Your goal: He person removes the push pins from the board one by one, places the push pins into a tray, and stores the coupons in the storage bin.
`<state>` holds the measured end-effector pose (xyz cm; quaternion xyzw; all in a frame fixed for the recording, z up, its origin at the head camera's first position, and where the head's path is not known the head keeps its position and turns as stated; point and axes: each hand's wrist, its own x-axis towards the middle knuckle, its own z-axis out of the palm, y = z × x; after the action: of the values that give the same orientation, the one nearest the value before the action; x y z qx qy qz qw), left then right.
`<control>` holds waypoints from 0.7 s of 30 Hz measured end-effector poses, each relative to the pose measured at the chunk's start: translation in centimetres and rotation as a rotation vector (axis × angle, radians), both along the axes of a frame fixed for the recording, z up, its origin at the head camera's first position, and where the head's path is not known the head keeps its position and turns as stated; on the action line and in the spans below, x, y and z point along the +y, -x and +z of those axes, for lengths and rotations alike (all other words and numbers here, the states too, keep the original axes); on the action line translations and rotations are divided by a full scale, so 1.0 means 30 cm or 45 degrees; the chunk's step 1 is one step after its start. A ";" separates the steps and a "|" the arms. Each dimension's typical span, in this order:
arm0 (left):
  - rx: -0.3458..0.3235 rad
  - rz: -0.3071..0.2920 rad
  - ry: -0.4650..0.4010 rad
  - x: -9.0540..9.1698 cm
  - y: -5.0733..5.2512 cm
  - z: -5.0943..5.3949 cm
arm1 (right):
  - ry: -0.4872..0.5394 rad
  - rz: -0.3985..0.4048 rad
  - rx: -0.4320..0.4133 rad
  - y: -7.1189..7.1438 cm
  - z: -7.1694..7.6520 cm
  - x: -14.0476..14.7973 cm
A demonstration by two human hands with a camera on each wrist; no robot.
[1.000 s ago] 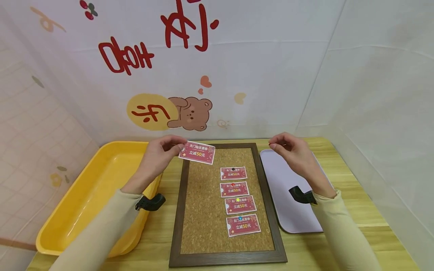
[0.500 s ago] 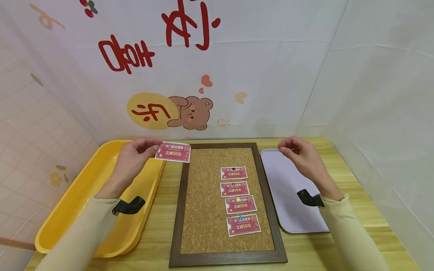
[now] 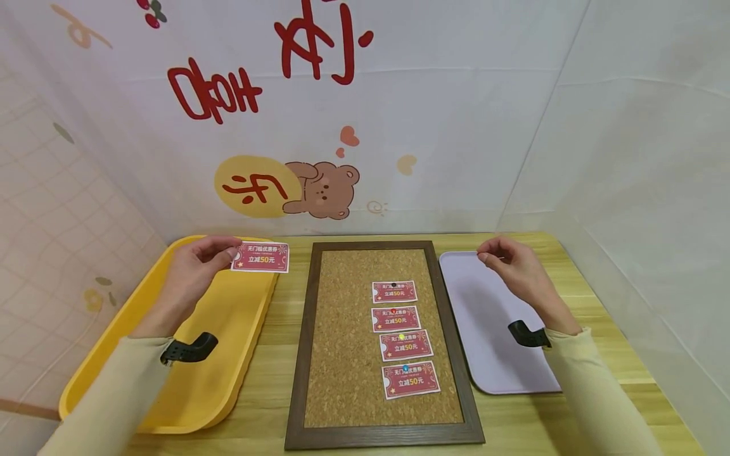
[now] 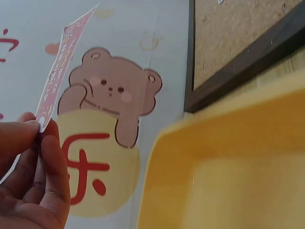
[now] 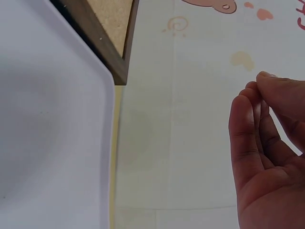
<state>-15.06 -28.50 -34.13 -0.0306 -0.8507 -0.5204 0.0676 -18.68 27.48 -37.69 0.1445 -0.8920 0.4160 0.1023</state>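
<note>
In the head view my left hand pinches a red-and-white coupon by its left edge, above the yellow tray's back right part. The left wrist view shows this coupon nearly edge-on between thumb and fingers. My right hand hovers over the lilac tray, thumb against fingertips; whether something small is between them I cannot tell. On the cork board lie several coupons in a column at the right, the top one under a black pin and the lowest under a blue pin.
The yellow tray stands left of the dark-framed board and the lilac tray right of it, all on a wooden table. A white printed sheet rises behind them.
My left hand has carried its coupon left, from over the board's back left corner to above the yellow tray. My right hand has moved somewhat right and nearer, its fingertips still together.
</note>
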 end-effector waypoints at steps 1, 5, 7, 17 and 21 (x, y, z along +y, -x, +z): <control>0.000 0.001 -0.005 -0.010 0.002 -0.003 | -0.004 -0.002 -0.004 0.003 -0.006 0.005; -0.014 0.008 -0.037 -0.049 0.012 -0.018 | -0.007 -0.004 -0.028 0.014 -0.031 0.030; -0.027 0.018 -0.036 -0.066 0.017 -0.026 | -0.006 -0.003 -0.038 0.018 -0.044 0.041; -0.134 0.065 0.017 -0.132 0.034 -0.072 | -0.059 0.010 -0.081 0.045 -0.111 0.090; -0.154 0.046 0.015 -0.162 0.046 -0.095 | -0.066 0.014 -0.092 0.054 -0.132 0.105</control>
<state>-16.43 -33.37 -36.98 0.0160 -0.8567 -0.5150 0.0253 -20.29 30.62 -41.66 0.1369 -0.9047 0.3983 0.0638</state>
